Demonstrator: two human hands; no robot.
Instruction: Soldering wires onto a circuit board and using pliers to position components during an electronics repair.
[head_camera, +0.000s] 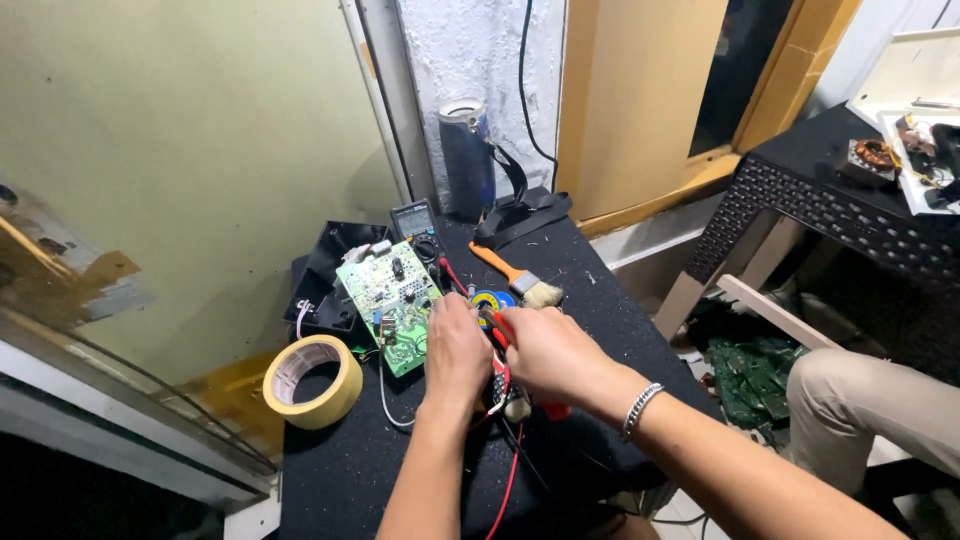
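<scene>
A green circuit board (388, 300) lies tilted on the black table (340, 470), partly over a black plastic case (330, 275). My left hand (456, 350) rests at the board's right edge, fingers curled; what it grips is hidden. My right hand (545, 352) is closed on a red-handled tool (500, 325) beside a blue and yellow solder spool (492, 300). Red and black wires (508, 470) run from under my hands toward me. A small white object (517, 408) lies below my right hand.
A roll of yellow masking tape (313, 380) sits at the left. A multimeter (415, 222), an orange-handled brush (515, 278), a dark cylindrical speaker (466, 160) with strap stand farther back. A woven black table (830, 200) with parts is at right, green boards (750, 380) on the floor.
</scene>
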